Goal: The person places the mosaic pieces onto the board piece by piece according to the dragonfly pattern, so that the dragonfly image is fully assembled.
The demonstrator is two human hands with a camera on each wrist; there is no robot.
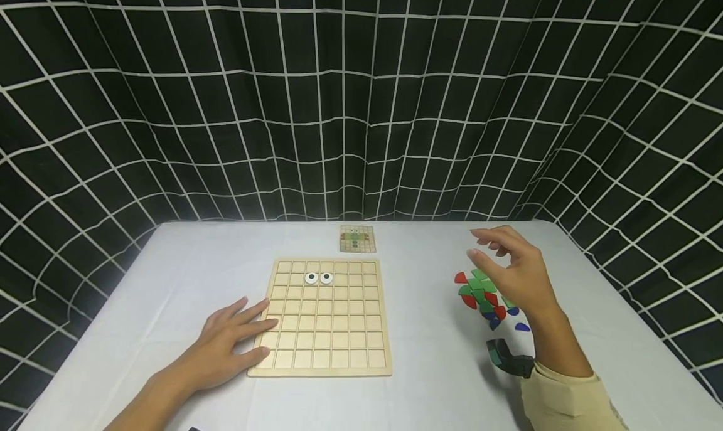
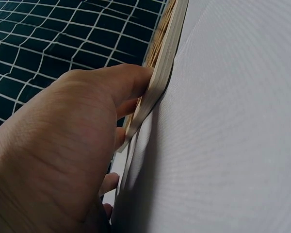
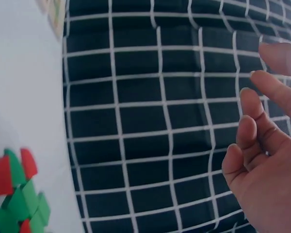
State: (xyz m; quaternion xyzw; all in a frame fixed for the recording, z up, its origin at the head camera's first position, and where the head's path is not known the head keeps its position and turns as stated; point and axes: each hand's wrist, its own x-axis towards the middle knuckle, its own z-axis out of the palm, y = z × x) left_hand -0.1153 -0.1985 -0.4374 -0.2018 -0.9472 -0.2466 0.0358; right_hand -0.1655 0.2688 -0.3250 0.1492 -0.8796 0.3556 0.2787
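Observation:
A square wooden grid board (image 1: 326,323) lies on the white table, with two round eye pieces (image 1: 319,278) side by side in its second row from the top. My left hand (image 1: 228,339) rests with spread fingers on the board's left edge; the left wrist view shows its thumb (image 2: 131,80) against the board's rim (image 2: 160,68). Raised above a loose pile of green, red and blue pieces (image 1: 480,290), my right hand (image 1: 514,268) has loosely bent fingers. In the right wrist view nothing sits between those fingers (image 3: 252,128), and the pile (image 3: 19,194) is lower left.
Behind the board lies a small pattern card (image 1: 357,238) with a coloured figure on a grid. A dark curved strap-like piece (image 1: 508,359) sits by the right wrist. A black curtain with white grid lines (image 1: 361,105) surrounds the white table (image 1: 429,356).

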